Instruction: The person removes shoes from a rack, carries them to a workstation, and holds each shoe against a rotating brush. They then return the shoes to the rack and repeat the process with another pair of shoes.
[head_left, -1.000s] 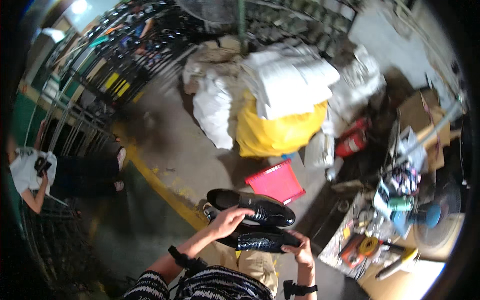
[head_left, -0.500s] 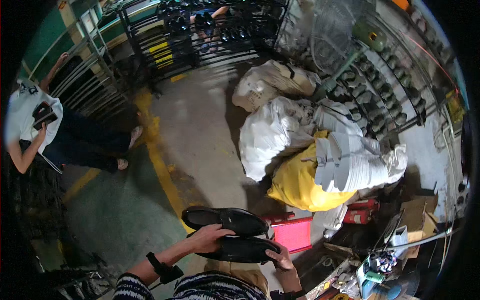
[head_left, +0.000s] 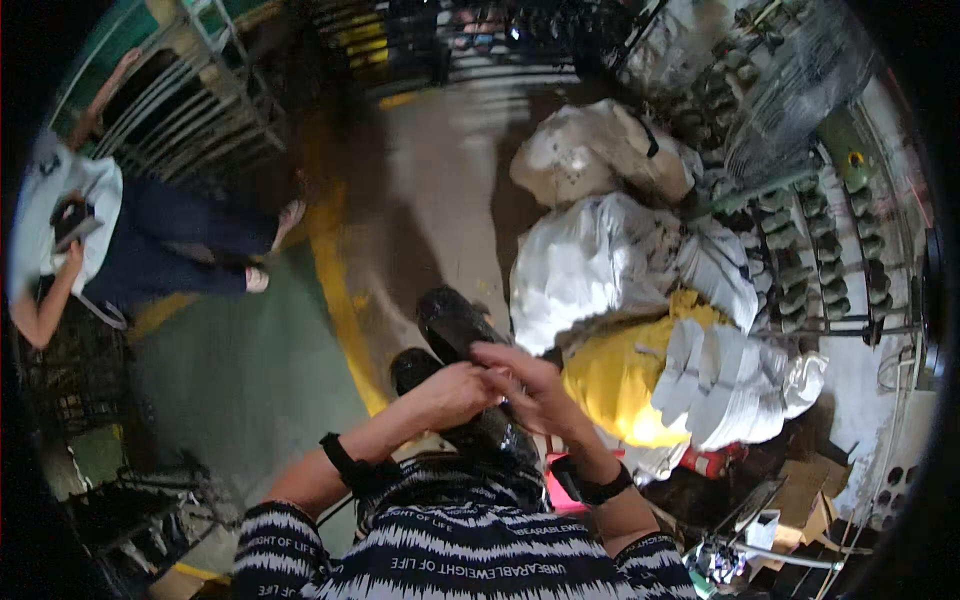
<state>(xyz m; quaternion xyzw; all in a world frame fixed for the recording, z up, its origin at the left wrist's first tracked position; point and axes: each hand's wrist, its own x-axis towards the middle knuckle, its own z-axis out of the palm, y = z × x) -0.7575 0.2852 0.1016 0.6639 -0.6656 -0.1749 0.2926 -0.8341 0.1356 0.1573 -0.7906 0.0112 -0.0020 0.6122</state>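
- Left hand (head_left: 452,396) and right hand (head_left: 538,390) meet, curled; with the blur, I cannot tell their grip.
- Black shoes (head_left: 450,320): beneath both hands.
- Yellow sack (head_left: 608,382): on the floor (head_left: 440,180), farther right.

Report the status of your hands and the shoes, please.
Left hand and right hand together over black shoes, grip unclear. Shoes side by side. In the way: hands, partly hiding shoes.

Kinda dim, pretty packed
Green floor (head_left: 250,390) meets grey floor (head_left: 455,190) — yellow stripe (head_left: 343,300) between, metal rack (head_left: 185,135) off left, dark shelving (head_left: 490,45) behind
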